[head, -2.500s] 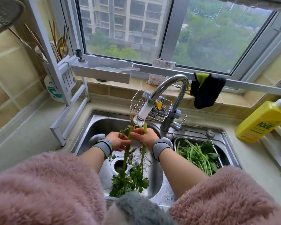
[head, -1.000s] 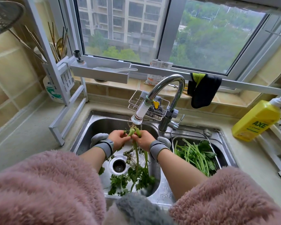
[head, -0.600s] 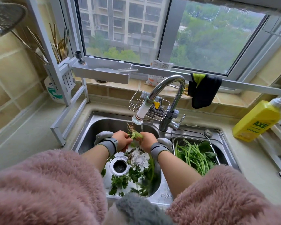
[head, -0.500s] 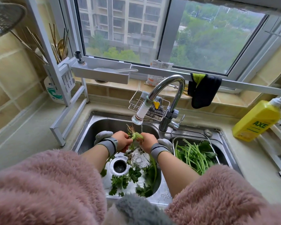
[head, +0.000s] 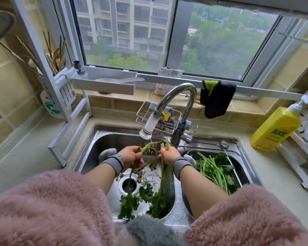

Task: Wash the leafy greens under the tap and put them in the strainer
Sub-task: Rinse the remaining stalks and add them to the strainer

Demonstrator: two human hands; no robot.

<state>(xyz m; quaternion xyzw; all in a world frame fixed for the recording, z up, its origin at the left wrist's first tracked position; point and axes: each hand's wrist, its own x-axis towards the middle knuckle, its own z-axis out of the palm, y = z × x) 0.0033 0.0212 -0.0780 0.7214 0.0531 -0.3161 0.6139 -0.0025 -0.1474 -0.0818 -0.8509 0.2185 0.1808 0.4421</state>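
Nearest the camera, two fluffy pink sleeves (head: 48, 208) frame the steel sink (head: 103, 139). In the left basin, dark leafy tops of the greens (head: 130, 203) hang low by the drain (head: 129, 185), with water splashing just right of it. The left hand (head: 132, 158) has its fingers curled round one stalk, whose rooty end (head: 150, 145) pokes out beyond the knuckles toward the water stream. The right hand (head: 169, 155) grips a second bunch of stalks (head: 161, 183) in a closed fist, the cut ends sticking up past the fingers; the two hands are apart, each with its own share. Both wrists wear grey bands. In the right basin, the strainer (head: 226, 153) holds a heap of washed greens (head: 215, 170). Farther off, the tap (head: 174, 96) arches over the left basin, its white nozzle (head: 148, 129) just above the stalk ends. A yellow soap bottle (head: 276, 128) stands on the counter at the right.
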